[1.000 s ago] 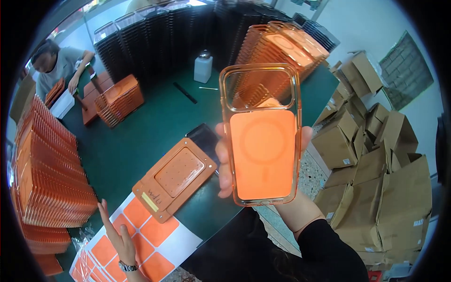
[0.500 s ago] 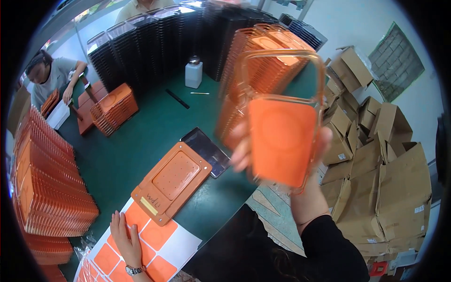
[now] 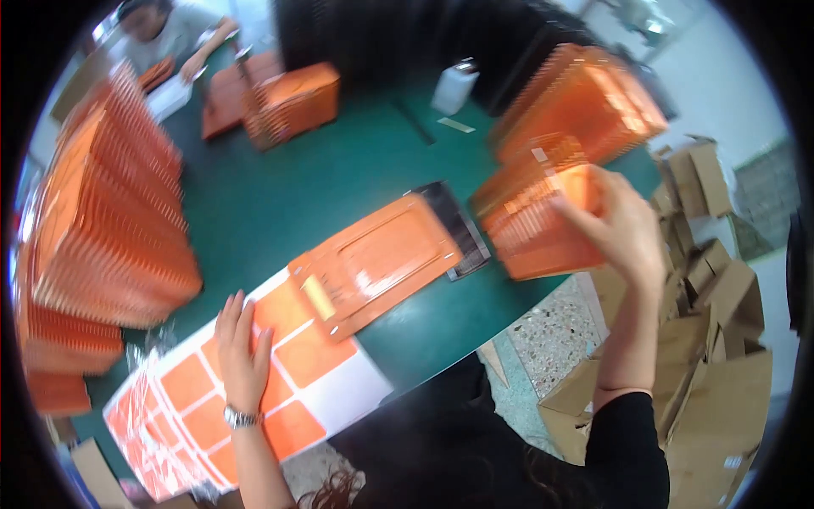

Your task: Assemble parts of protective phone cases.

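Observation:
My left hand (image 3: 242,356) lies flat with fingers stretched out on a white sheet of orange rounded stickers (image 3: 319,355). At the right, my right hand (image 3: 623,225) has its thumb and fingers round an orange phone case (image 3: 580,187), which is against the near stack of orange cases (image 3: 543,246). Motion blur and the fingers hide part of that case. Between my hands an orange rectangular jig (image 3: 386,263) with a recessed middle and a yellow strip overlaps the sheet's top edge. Partly under the jig's far end sits a dark, flat phone-shaped piece (image 3: 454,225).
Tall stacks of orange cases (image 3: 110,246) line the left side; another stack (image 3: 585,102) stands far right. A white bottle (image 3: 455,87), a black strip (image 3: 414,121) and dark stacks (image 3: 373,51) are farther back. Far left, a person (image 3: 174,42) sits. Cardboard boxes (image 3: 721,399) crowd the right floor.
My right hand has carried the orange case from in front of me rightward to the near stack. My left hand stays on the sticker sheet. The whole view has shifted and tilted.

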A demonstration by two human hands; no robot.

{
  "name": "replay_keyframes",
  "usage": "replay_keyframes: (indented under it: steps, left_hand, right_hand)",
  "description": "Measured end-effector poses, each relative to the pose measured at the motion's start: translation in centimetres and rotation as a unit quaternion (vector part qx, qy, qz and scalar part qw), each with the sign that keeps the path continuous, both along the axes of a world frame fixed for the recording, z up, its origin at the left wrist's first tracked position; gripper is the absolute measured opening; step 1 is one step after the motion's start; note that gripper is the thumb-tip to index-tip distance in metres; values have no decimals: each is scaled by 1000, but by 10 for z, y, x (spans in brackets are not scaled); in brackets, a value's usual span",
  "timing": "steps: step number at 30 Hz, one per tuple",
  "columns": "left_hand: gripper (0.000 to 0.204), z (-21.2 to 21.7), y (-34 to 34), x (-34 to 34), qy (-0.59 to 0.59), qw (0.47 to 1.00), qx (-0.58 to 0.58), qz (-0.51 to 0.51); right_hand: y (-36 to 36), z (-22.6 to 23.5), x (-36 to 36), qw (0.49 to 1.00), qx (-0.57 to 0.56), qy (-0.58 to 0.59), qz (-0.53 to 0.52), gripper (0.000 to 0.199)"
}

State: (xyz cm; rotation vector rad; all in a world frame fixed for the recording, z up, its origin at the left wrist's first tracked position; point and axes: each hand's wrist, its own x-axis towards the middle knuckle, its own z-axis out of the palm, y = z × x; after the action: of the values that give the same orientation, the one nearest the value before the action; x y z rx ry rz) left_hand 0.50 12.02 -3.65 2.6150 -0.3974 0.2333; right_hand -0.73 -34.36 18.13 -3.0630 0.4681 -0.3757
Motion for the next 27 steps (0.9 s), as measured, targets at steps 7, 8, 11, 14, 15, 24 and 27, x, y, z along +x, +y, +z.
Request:
replay_keyframes:
  steps: [7, 8, 11, 14, 15, 24, 27]
  left_hand:
    - [37, 5, -11, 6, -64, 997, -35, -15]
    - [36, 11, -11, 0, -55, 998, -27, -14]
    - [35, 36, 10, -47, -16, 1000, -17, 17]
    - [35, 36, 16, -71, 18, 998, -45, 27]
    - [35, 33, 22, -82, 37, 997, -57, 39]
    - [34, 8, 53, -92, 73, 976, -196, 62]
    - [34, 4, 51, -93, 70, 974, -198, 86]
  right_hand:
    - [18, -6, -25, 965, 33, -171, 194, 44]
    - [54, -18, -35, 946, 130, -170, 244, 36]
    - [152, -81, -47, 794, 258, 36, 549, 30]
    - [209, -141, -68, 718, 352, 110, 591, 23]
    - [227, -151, -72, 708, 359, 114, 597, 23]
    - [325, -195, -68, 764, 182, 53, 617, 22]
    - [334, -197, -75, 783, 165, 79, 595, 16]
